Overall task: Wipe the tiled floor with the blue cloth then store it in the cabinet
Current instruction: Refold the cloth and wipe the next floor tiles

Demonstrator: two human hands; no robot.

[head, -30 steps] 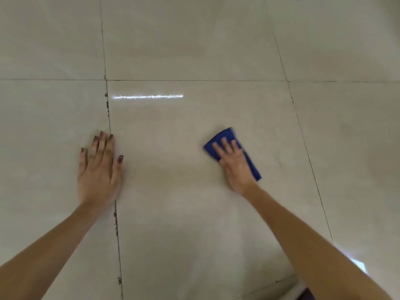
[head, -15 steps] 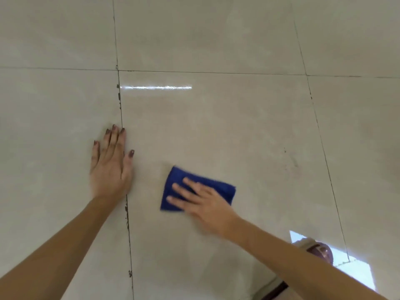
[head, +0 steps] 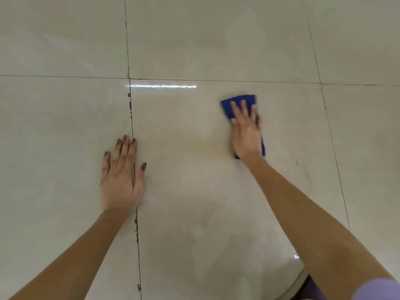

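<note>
A folded blue cloth [head: 237, 102] lies flat on the glossy beige tiled floor [head: 194, 191], right of centre near a cross joint. My right hand [head: 245, 128] presses down on it, fingers spread over the cloth, which shows beyond the fingertips and along the hand's right side. My left hand [head: 122, 174] rests flat and open on the floor to the left, lying across a dark, dirty grout line [head: 131, 111]. No cabinet is in view.
Large beige tiles fill the view, split by thin grout lines. A bright strip of reflected light [head: 161, 86] lies just past the cross joint. A faint yellowish smear [head: 203, 144] shows between my hands. A bit of purple clothing [head: 376, 289] is at bottom right.
My right hand has swept the cloth from close to my left hand away to the right and farther from me. The left hand has stayed planted on the grout line.
</note>
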